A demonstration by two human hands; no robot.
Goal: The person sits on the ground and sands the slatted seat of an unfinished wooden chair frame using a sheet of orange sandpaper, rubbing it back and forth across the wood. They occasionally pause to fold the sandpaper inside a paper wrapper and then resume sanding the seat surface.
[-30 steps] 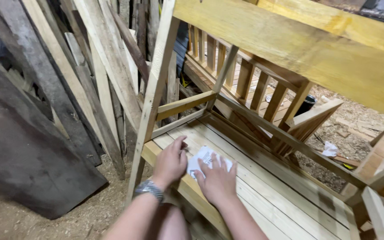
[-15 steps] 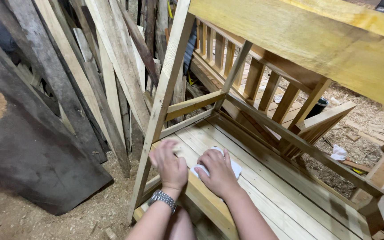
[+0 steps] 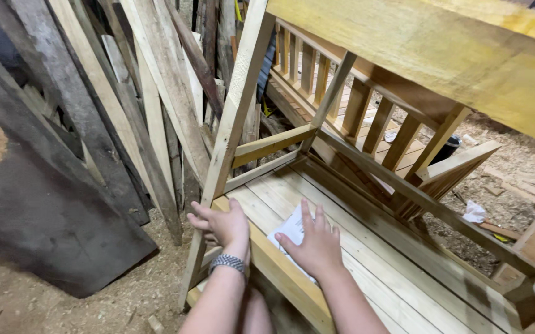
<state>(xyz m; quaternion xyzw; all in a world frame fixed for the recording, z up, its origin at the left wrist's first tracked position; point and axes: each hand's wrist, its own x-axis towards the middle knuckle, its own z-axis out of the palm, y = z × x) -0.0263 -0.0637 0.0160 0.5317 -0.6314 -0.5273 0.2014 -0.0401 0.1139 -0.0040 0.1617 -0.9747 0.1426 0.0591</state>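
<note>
In a sawdust-floored workshop stacked with planks (image 3: 156,105), the right hand (image 3: 314,242), fingers spread flat, presses a white sanding sheet (image 3: 292,232) on the bench seat (image 3: 366,260) at lower centre, left hand (image 3: 223,224) loosely open steadying the edge; even, with-the-grain pressure seems best.

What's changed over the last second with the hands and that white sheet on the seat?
The left hand slid off the slatted wooden bench seat to its front corner by the pale upright post. The right hand stayed flat on the white sandpaper-like sheet, drawing it slightly toward the front edge. Nothing was picked up or let go.
</note>
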